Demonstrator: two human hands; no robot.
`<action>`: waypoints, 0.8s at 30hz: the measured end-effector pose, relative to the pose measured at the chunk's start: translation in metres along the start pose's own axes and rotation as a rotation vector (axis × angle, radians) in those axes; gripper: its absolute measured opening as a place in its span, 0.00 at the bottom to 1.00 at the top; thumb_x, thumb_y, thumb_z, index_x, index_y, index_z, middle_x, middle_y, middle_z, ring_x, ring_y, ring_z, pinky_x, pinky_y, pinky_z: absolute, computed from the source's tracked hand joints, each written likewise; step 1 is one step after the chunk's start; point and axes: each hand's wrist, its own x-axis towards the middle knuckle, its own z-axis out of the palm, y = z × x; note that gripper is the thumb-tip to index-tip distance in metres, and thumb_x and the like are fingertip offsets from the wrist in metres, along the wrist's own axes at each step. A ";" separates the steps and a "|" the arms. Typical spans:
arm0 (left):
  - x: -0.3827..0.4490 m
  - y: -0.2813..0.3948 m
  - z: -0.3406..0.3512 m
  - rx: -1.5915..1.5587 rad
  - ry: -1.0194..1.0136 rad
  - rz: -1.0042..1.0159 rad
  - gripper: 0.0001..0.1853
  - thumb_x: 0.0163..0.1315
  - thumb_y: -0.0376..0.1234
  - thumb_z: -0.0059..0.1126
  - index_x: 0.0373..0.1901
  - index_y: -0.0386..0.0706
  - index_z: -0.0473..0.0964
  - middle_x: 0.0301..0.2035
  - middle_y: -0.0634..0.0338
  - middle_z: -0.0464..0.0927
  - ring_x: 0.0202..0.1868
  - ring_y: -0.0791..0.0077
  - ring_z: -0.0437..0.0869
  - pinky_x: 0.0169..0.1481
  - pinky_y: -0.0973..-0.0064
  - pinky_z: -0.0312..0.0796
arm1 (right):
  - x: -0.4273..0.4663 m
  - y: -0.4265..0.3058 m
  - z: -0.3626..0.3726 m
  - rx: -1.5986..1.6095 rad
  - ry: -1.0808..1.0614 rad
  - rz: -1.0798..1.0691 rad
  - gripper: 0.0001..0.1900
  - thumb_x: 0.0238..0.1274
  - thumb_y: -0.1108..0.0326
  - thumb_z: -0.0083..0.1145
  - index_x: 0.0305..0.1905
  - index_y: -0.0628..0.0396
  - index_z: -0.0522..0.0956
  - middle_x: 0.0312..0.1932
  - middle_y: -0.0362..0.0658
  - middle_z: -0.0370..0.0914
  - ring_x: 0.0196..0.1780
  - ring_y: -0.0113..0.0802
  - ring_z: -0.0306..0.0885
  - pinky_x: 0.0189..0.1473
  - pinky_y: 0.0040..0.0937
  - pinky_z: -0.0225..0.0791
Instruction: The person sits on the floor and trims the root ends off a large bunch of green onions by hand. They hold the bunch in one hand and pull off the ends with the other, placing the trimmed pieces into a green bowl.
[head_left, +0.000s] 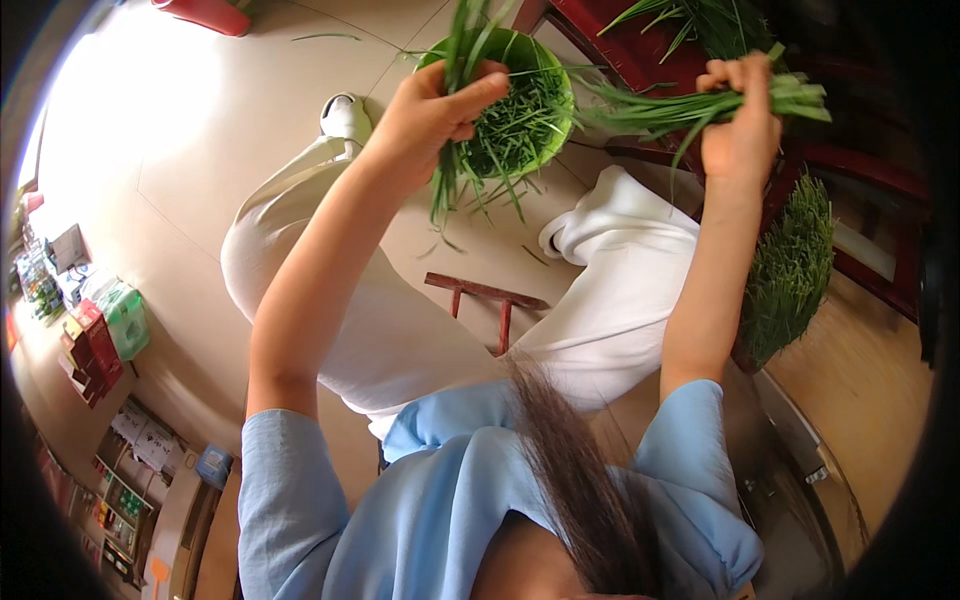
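My left hand (442, 109) grips a bunch of long green grass-like leaves (448, 176) over the left side of a round green bin (564, 112). Short cut or torn leaf pieces (517, 124) lie inside that bin. On the right, my right hand (742, 120) is closed around another bunch of leaves (660, 111), its pale stem ends (802, 97) pointing right and its loose tips reaching toward the bin. This bunch is slightly blurred.
More leaves (720, 26) lie on a dark red wooden chair or bench (600, 45) at top right. Below, a dense leafy bundle (791, 270) stands beside my right forearm. A red wooden stool part (487, 291) shows between my legs. Loose leaves lie on the tiled floor (187, 172).
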 end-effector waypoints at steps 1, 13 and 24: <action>0.000 0.000 0.005 0.031 -0.030 0.010 0.18 0.61 0.37 0.60 0.48 0.34 0.72 0.31 0.66 0.73 0.27 0.87 0.62 0.29 0.87 0.57 | -0.009 0.007 0.009 -0.136 -0.080 0.007 0.09 0.60 0.65 0.60 0.37 0.58 0.76 0.20 0.33 0.65 0.24 0.24 0.65 0.27 0.23 0.61; -0.004 0.000 0.024 -0.375 -0.317 -0.108 0.16 0.70 0.36 0.44 0.52 0.35 0.69 0.47 0.50 0.76 0.49 0.66 0.79 0.53 0.67 0.75 | -0.041 0.028 0.043 -0.344 -0.323 0.312 0.09 0.58 0.65 0.61 0.39 0.58 0.77 0.15 0.28 0.62 0.16 0.14 0.49 0.19 0.19 0.42; -0.003 -0.003 0.023 -0.292 -0.222 -0.077 0.12 0.60 0.28 0.59 0.45 0.38 0.72 0.40 0.53 0.80 0.39 0.71 0.83 0.43 0.75 0.79 | -0.038 0.026 0.041 -0.356 -0.252 0.313 0.10 0.59 0.62 0.60 0.35 0.57 0.76 0.23 0.32 0.70 0.15 0.13 0.49 0.18 0.18 0.42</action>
